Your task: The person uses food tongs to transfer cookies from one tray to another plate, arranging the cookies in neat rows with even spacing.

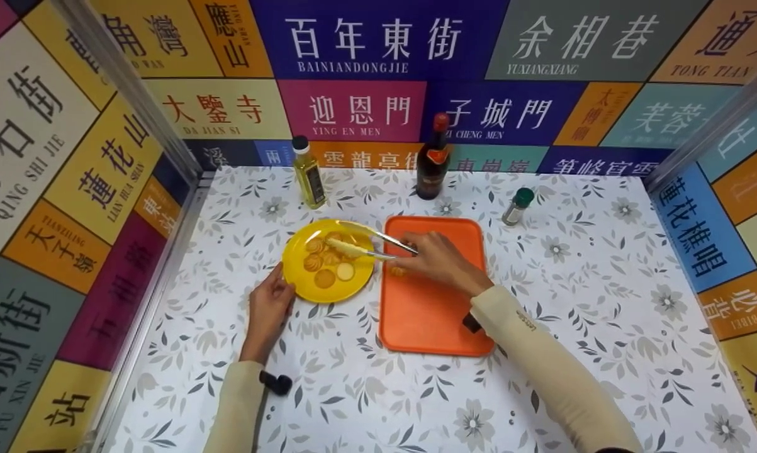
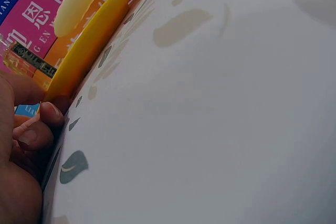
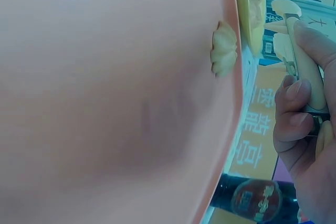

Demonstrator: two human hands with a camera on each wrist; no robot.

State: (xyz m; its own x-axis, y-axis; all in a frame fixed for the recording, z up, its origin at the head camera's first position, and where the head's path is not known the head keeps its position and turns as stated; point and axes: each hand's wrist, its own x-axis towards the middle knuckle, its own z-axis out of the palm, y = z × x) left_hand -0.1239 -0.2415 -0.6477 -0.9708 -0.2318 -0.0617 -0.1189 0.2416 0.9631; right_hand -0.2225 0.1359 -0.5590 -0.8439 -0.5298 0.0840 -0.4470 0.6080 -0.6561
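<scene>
My left hand (image 1: 270, 305) pinches the left rim of a yellow plate (image 1: 353, 289), fingers round its edge in the left wrist view. Several round, golden cookies (image 1: 313, 262) lie on that plate, some with swirled ridges and some flat. In my right hand (image 1: 438, 258) is a pair of tongs (image 3: 307, 66) with pale tips and metal arms. The tongs reach left over the plate, their tips above the cookies. Below the right hand, a single ridged cookie (image 3: 224, 49) sits near the left edge of an orange tray (image 1: 431, 321).
Behind the plate stands an oil bottle (image 1: 311, 179) with a black cap. A dark bottle (image 1: 433, 163) with a red top is behind the tray, and a green-capped shaker (image 1: 518, 206) is to its right. Printed walls (image 1: 353, 50) border the flowered table (image 1: 328, 390).
</scene>
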